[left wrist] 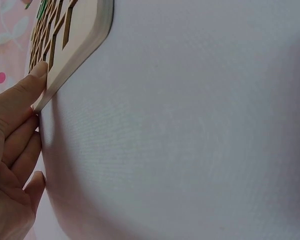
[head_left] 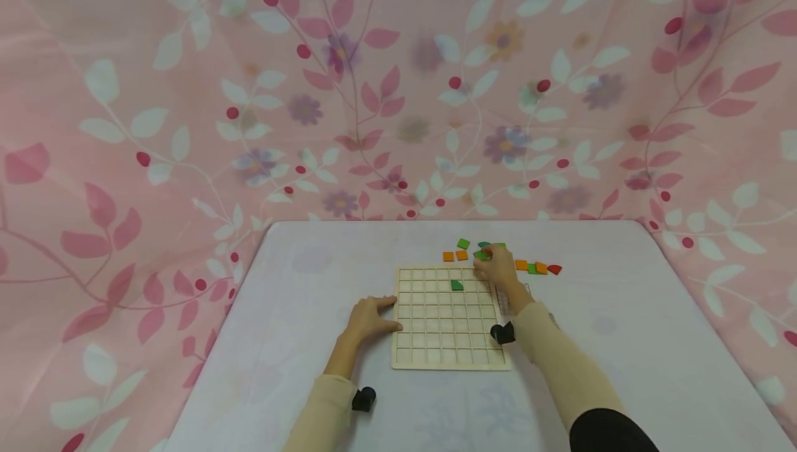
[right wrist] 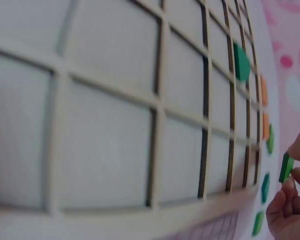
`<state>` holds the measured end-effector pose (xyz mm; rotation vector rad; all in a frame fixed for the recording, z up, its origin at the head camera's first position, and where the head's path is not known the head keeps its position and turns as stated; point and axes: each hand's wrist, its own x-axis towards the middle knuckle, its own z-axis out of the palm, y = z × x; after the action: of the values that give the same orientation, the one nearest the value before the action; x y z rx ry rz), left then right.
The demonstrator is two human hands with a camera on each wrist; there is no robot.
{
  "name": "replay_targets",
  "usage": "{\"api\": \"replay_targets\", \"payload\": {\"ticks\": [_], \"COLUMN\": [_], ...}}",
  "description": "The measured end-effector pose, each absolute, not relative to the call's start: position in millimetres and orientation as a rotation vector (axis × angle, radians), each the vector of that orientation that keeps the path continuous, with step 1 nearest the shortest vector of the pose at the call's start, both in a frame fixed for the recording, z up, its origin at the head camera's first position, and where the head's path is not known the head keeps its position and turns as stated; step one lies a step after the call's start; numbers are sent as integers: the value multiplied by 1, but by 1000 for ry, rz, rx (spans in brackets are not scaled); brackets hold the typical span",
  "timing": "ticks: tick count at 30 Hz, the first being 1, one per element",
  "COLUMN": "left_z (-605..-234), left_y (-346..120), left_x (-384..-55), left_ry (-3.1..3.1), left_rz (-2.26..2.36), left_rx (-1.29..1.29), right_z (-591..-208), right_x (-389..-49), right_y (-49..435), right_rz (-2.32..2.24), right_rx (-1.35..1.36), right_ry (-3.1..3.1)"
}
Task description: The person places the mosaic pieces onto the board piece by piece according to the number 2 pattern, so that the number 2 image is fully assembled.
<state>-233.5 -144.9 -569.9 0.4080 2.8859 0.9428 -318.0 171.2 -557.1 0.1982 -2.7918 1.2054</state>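
A pale wooden grid board point(head_left: 451, 367) lies on the table, with one dark green rounded tile point(head_left: 457, 285) in a cell near its far side. My left hand point(head_left: 369, 318) holds the board's left edge; in the left wrist view the thumb point(left wrist: 22, 92) rests on top of the rim and the fingers sit against its side. Beyond the far right corner, my right hand point(head_left: 498, 268) pinches a green tile point(right wrist: 286, 167) between thumb and fingers. Around that hand lie loose green tiles point(head_left: 463, 243), partly hidden by it in the head view.
Orange tiles point(head_left: 448, 257) lie behind the board. More orange tiles point(head_left: 521, 265) and a red tile point(head_left: 555, 270) are to the right of my right hand. A wire-mesh item point(right wrist: 215, 229) stands beside the board's right edge, mostly covered by the arm. Floral cloth point(head_left: 398, 92) hangs behind the white table point(head_left: 299, 313).
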Motion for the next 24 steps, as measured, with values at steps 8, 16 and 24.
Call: {"api": "replay_targets", "payload": {"ticks": [8, 16, 24], "left_z": [-569, -569, -570], "left_y": [-146, -146, -143], "left_x": [-236, -233, -232], "left_ry": [2860, 2866, 2881], "left_rz": [997, 1035, 986], "left_rx": [402, 490, 392], "right_z": [-560, -572, -576], "right_x": [-292, -281, -277], "right_y": [124, 111, 114], "right_rz": [1175, 894, 789], "right_rx": [678, 838, 895], "right_ry": [-2737, -2771, -2676]}}
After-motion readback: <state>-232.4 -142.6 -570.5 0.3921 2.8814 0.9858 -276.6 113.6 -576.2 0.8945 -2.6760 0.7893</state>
